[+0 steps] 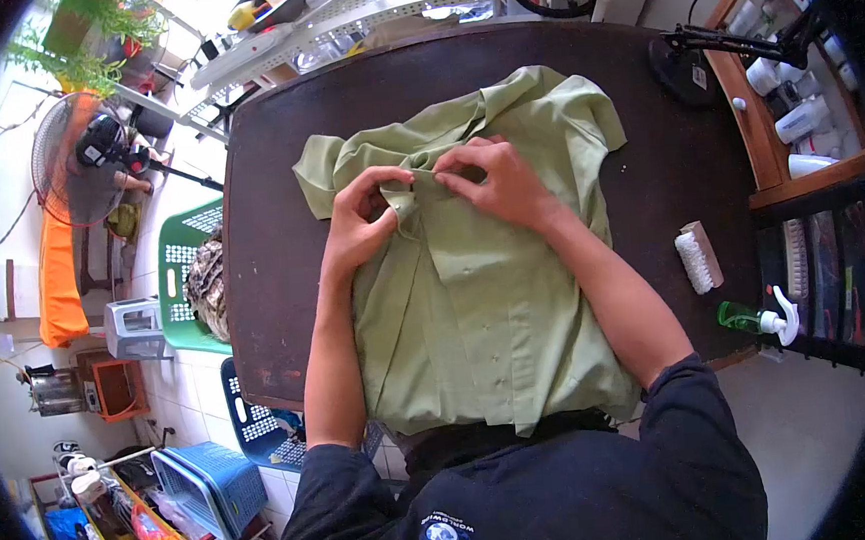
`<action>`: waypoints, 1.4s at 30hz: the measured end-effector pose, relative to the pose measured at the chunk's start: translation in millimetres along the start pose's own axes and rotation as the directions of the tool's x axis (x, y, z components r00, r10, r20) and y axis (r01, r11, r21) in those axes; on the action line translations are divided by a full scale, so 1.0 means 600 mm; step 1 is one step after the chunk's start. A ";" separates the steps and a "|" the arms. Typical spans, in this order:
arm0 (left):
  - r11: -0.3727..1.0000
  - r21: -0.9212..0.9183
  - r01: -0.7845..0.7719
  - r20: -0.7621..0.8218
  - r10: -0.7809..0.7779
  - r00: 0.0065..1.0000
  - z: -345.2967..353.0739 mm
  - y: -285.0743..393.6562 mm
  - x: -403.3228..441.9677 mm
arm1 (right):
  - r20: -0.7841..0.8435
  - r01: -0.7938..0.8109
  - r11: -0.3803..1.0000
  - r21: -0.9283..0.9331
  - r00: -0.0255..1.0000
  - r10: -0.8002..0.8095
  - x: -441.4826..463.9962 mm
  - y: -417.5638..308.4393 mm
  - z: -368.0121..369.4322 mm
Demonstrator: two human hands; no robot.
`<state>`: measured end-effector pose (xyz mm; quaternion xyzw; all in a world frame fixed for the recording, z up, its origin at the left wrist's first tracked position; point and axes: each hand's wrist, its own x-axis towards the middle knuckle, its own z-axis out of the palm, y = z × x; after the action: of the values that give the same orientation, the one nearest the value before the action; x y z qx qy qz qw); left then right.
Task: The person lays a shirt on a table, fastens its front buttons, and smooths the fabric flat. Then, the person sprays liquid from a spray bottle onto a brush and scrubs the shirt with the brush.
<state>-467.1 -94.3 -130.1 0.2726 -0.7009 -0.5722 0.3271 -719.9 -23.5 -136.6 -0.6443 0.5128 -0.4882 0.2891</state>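
A light green button-up shirt [462, 258] lies spread on the dark brown table [285, 310], its hem hanging over the near edge by my body. My left hand [362, 220] pinches the fabric near the collar, thumb and fingers bent around a folded edge. Close beside it, my right hand [491, 178] grips the front edge of the same shirt between thumb and fingertips. The cloth between the two hands is bunched and slightly raised. Small buttons run down the front placket. Whether a button sits between my fingertips is too small to tell.
A scrub brush [697, 257] and a green pump bottle [757, 321] are at the table's right edge. A black lamp base [681, 70] stands at the far right corner. Left of the table are a green basket [180, 278] and a fan [84, 159]; a white shelf [395, 22] lies behind.
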 end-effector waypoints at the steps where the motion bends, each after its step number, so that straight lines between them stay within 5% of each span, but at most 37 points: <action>1: 1.000 0.014 0.010 -0.003 -0.010 1.000 -0.001 0.001 0.001 | -0.013 0.062 0.995 -0.076 0.998 -0.063 0.000 -0.005 0.001; 4: 0.997 0.056 0.050 -0.021 -0.049 0.999 -0.004 0.000 -0.002 | -0.015 0.236 0.927 -0.292 0.968 -0.251 -0.001 -0.018 0.009; 10: 0.965 0.262 0.017 -0.242 0.048 0.969 0.027 -0.002 -0.007 | -0.017 0.239 0.943 -0.231 0.968 -0.249 -0.011 -0.014 0.032; 14: 0.902 0.419 -0.106 -0.201 0.206 0.958 0.032 -0.001 -0.009 | -0.003 0.118 0.993 -0.024 0.993 -0.118 -0.012 -0.004 0.035; 24: 0.793 0.552 -0.258 -0.098 0.369 0.924 0.034 0.020 0.003 | -0.001 0.004 0.991 0.131 1.000 -0.004 -0.009 -0.016 0.029; 29: 0.752 0.573 -0.326 -0.002 0.398 0.917 0.029 0.027 0.001 | 0.062 -0.144 0.975 0.172 0.989 0.135 -0.009 -0.025 0.016; 42: 0.817 0.524 -0.243 -0.048 0.312 0.949 0.024 0.006 0.001 | 0.143 -0.124 0.969 0.212 0.985 0.094 -0.002 -0.007 0.004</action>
<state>-478.7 -85.2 -128.4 0.2813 -0.8365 -0.2924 0.3682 -715.9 -21.5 -134.4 -0.6100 0.4699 -0.4817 0.4185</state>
